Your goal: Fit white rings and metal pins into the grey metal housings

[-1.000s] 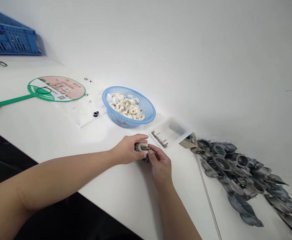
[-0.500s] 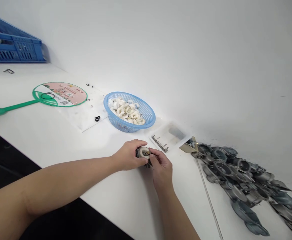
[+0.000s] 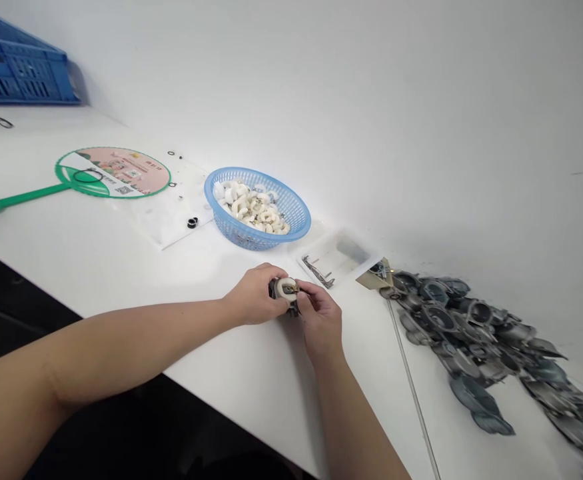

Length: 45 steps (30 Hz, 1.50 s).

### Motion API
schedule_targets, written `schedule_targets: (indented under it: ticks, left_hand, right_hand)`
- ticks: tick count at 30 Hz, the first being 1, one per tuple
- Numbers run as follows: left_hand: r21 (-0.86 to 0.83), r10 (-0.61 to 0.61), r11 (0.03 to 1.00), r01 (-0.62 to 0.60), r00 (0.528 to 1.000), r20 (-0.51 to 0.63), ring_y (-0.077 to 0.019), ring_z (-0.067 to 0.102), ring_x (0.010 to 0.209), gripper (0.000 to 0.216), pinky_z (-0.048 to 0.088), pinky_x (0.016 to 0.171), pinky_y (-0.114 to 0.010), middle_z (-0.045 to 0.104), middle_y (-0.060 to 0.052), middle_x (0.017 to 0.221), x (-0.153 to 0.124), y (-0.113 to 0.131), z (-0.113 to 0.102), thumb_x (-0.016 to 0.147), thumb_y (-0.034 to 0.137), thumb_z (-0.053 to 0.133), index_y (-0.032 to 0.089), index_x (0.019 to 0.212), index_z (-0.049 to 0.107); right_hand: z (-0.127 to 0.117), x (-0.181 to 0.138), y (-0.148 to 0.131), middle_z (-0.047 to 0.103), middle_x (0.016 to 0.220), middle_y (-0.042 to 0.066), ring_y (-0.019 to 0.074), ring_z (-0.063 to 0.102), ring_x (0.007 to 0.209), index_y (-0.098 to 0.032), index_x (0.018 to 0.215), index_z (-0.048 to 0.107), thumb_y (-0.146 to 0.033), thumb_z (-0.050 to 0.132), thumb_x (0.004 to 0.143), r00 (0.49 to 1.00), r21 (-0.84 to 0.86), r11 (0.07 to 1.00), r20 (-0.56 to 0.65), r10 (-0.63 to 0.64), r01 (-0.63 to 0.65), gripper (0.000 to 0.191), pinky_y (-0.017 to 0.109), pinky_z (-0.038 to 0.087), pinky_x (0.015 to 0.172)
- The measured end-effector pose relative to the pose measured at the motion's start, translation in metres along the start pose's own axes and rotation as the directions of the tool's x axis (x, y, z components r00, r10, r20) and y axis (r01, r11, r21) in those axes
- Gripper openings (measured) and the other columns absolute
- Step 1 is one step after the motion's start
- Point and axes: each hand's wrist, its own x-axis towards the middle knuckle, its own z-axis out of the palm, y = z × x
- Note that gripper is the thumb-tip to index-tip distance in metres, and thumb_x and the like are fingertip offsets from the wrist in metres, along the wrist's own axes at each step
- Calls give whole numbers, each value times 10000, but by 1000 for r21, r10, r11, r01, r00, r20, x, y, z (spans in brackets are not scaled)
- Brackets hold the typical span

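Observation:
A small grey metal part with a white ring-shaped piece on top [image 3: 284,291] rests on the white table [image 3: 121,267] between both my hands. My left hand [image 3: 254,295] is curled round its left side and grips it. My right hand [image 3: 320,321] pinches at its right top edge, fingertips closed on a small brass-coloured bit of the same part. Just beyond them lies a clear shallow tray [image 3: 338,257] holding thin bent metal pins [image 3: 318,270].
A blue basket [image 3: 298,217] of white curved pieces sits behind the hands. A heap of grey metal castings [image 3: 476,337] spreads at the right. A green-handled fan [image 3: 106,175], black rings on a clear sheet [image 3: 171,213] and a blue crate [image 3: 16,70] lie left.
Both hands stay on the small part; the right fingertips have shifted a little on its top edge. The view has swayed slightly.

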Motion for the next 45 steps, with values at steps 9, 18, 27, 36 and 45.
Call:
schedule_targets:
  ticks: [9, 18, 27, 36, 45]
  left_hand:
    - [-69, -74, 995, 76, 997, 36, -165, 565, 795, 296, 469, 701, -283, 609, -9, 898, -2, -3, 3, 653, 264, 593, 207, 942, 571]
    - [-127, -61, 989, 69, 996, 70, -166, 566, 809, 309, 477, 703, -270, 608, -14, 912, -7, 2, 4, 648, 229, 588, 206, 955, 571]
    - [-236, -165, 953, 189, 979, 117, -155, 572, 735, 371, 492, 631, -262, 617, -13, 851, -9, 0, 6, 621, 283, 666, 196, 961, 547]
    - [-330, -188, 918, 222, 973, 131, -149, 577, 736, 341, 499, 627, -251, 614, -11, 841, -12, 2, 9, 619, 235, 673, 195, 940, 566]
    - [-341, -214, 907, 248, 967, 136, -144, 572, 722, 361, 501, 624, -251, 619, -11, 838, -10, 2, 9, 591, 223, 694, 185, 930, 575]
  right_hand:
    - [-1, -4, 3, 645, 792, 13, 125, 567, 664, -201, 923, 638, -371, 684, 703, 994, 53, 993, 33, 107, -108, 282, 260, 472, 595]
    - [5, -15, -2, 626, 772, 14, 129, 548, 644, -195, 919, 620, -391, 660, 709, 992, 17, 993, -41, 121, -121, 290, 265, 469, 575]
    - [6, -22, -6, 618, 770, 29, 147, 537, 645, -185, 927, 613, -401, 658, 698, 988, 4, 991, -75, 133, -133, 318, 286, 452, 565]
    - [-5, -21, -2, 647, 855, 34, 162, 563, 737, -211, 955, 634, -375, 681, 699, 988, 95, 984, 26, 151, -153, 307, 304, 460, 639]
    - [-12, -17, -4, 654, 907, 54, 194, 578, 783, -206, 998, 631, -344, 692, 680, 978, 127, 974, 118, 170, -185, 351, 331, 470, 651]
